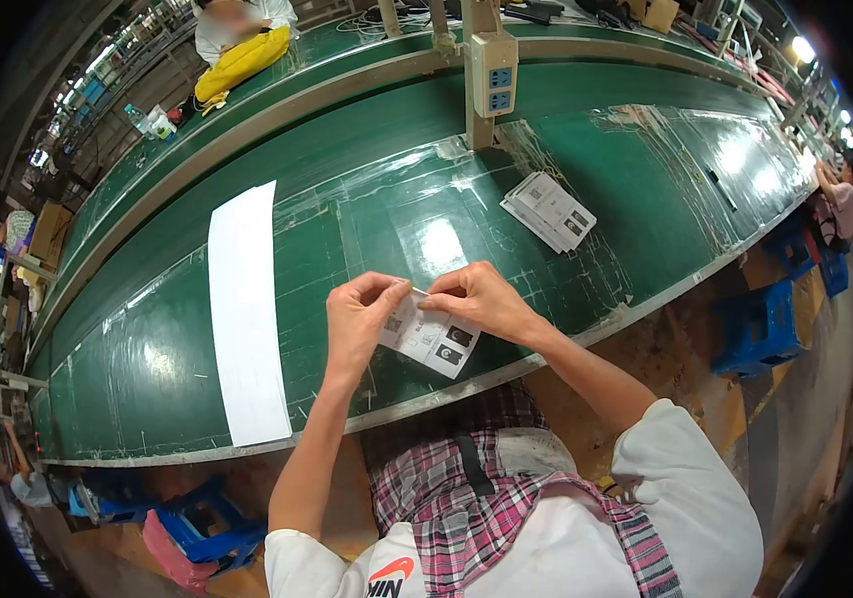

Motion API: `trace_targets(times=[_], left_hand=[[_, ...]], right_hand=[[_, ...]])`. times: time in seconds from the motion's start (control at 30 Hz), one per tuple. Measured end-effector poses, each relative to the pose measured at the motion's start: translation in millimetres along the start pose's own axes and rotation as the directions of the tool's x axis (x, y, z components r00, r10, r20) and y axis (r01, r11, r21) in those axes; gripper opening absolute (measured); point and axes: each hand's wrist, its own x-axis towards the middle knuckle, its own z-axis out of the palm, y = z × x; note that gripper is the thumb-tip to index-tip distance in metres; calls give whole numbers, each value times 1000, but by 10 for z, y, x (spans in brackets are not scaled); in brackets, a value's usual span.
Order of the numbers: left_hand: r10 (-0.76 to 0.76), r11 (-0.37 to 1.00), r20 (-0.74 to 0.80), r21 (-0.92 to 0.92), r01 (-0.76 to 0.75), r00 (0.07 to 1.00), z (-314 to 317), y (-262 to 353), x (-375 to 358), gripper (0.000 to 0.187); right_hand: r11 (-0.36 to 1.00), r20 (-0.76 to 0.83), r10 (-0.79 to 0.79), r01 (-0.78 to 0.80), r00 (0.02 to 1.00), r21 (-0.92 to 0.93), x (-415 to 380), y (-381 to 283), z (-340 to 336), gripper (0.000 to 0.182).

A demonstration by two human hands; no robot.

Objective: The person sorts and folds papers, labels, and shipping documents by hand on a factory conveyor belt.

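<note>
A printed leaflet (417,344) with a QR code and dark pictures lies tilted near the front edge of the green bench, close to my body. My left hand (359,317) is closed, its thumb and index finger pinching the leaflet's far left edge. From the other side my right hand (484,302) is also closed, pinching the same far edge a short way to the right. The fingertips cover part of that edge, so whether it is folded there cannot be seen.
A loose pile of similar leaflets (551,211) sits to the right. Long white paper (247,319) spans the green bench (147,369) on the left. A socket box (494,75) stands on a post behind. Blue stools (760,329) are on the floor; other people sit farther off.
</note>
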Motion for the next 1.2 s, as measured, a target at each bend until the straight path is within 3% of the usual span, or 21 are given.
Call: trace_targets(times=[0.1,0.27,0.4,0.5,0.7,0.8,0.93,1.03,1.13,1.2], left_hand=[[-17,999,-95,-42,13,995,-133,-17,33,15],[-19,999,-84,-53,14,996,-149,-75,64,17],[-86,987,-14,-138,83,996,-160,-3,78,23],[-138,985,54,-100,143,989,-261,-156,44,28],[-130,989,62,-69,134,990,-287,-249,7,27],[-129,991,89,-33,132,988,-275,-266,34,28],[-120,993,86,20,119,989,-202,-223,68,22],[176,957,-205,264,-118,963,-96,-199,48,21],[416,745,-55,593,-306,908,7,-379,-80,24],[467,617,120,666,-420,876,149,-541,-196,33]], right_hand=[[998,27,-1,-1,1000,66,-62,117,-69,23],[989,76,28,-38,997,140,-124,173,-114,21],[970,-1,14,-13,1000,243,-120,277,-88,21],[972,-45,-19,29,999,234,-117,376,-152,21],[958,36,85,-91,996,270,-140,424,-153,23],[969,9,32,-34,999,244,-82,501,-125,24],[962,69,110,-124,991,243,-16,479,-146,25],[987,-28,127,-124,991,101,51,526,-116,24],[987,-88,160,-160,983,-4,62,472,-82,25],[989,-123,136,-142,983,-40,55,442,-49,26]])
